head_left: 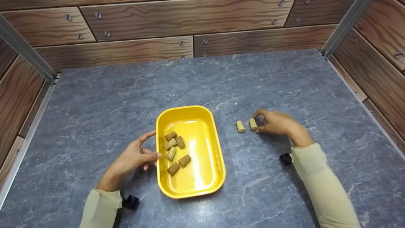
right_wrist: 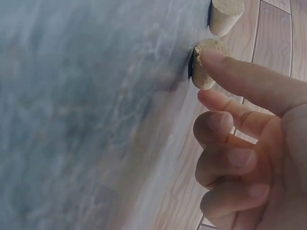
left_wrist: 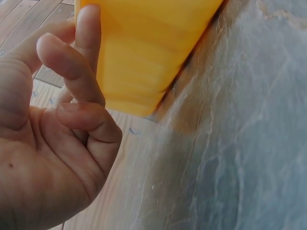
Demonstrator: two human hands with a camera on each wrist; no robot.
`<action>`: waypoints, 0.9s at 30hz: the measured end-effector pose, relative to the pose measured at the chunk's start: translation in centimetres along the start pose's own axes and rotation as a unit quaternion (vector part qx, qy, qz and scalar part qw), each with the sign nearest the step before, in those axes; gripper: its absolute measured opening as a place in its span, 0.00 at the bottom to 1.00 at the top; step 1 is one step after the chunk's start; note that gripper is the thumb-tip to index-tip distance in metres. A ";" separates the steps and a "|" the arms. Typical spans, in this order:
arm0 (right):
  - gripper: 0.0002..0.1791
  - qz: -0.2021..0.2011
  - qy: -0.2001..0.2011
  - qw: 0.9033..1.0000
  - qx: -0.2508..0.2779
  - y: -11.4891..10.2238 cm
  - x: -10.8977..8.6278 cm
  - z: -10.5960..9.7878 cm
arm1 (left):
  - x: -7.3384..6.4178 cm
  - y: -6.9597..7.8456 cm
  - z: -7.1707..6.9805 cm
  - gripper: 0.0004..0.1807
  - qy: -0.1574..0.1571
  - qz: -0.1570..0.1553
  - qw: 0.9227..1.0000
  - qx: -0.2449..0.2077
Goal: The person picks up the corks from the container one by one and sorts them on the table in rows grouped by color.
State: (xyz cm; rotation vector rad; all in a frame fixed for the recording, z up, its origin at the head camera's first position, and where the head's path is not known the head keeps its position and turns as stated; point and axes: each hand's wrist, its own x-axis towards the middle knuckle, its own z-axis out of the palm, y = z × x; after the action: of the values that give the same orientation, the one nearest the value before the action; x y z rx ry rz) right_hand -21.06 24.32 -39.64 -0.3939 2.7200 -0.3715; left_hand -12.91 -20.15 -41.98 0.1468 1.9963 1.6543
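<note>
right grip point(head_left: 276, 124) narrows to about a cork's breadth, thumb and forefinger pinching a pale cork point(head_left: 252, 124) at the surface of the bench point(head_left: 269, 196), to the right of a yellow tray point(head_left: 190, 114). from the right wrist, the thumb overlaps part of that cork, the forefinger meets it from the other side, and the remaining three fingers curl toward the palm. whether it is lifted at all, i cannot tell. a second cork point(head_left: 240, 126), just as pale, lies close on its left, not touching it, between it and the tray.

left grip point(head_left: 131, 157) holds the tray by its left side, thumb lapped over the rim and the other fingers outside the wall, some of them bent.

inside the tray, along its left half, lie four brown pieces point(head_left: 184, 161) and two paler pieces point(head_left: 171, 154), several of them touching.

light sleeves point(head_left: 319, 183) cover both forearms, with a small black device point(head_left: 286, 159) by each wrist. wood-patterned panels point(head_left: 177, 19) stand behind the grey-blue marbled bench.
</note>
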 end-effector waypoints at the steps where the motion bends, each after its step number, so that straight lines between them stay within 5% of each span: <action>1: 0.29 0.001 -0.001 1.000 0.004 -0.1 -0.1 -0.1 | 0.0 0.0 0.0 0.46 -0.001 0.000 1.000 0.000; 7: 0.28 -0.012 0.032 0.999 0.032 -1.3 -1.0 -0.8 | 0.0 0.0 -0.1 0.47 -0.009 0.009 1.000 0.003; 15: 0.26 -0.101 0.090 0.988 0.080 -5.3 -2.0 -0.6 | -0.1 0.0 0.0 0.47 -0.007 0.009 1.000 0.004; 27: 0.26 -0.227 0.078 0.962 0.131 -11.6 -1.8 0.5 | -0.1 0.0 -0.2 0.48 -0.017 0.022 1.000 0.003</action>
State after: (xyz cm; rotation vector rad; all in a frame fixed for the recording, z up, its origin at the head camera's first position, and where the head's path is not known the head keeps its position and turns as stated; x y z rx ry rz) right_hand -16.71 14.06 -36.02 -0.9484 2.6554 -0.9084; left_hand -12.95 -20.34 -41.92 0.2212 1.9871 1.6623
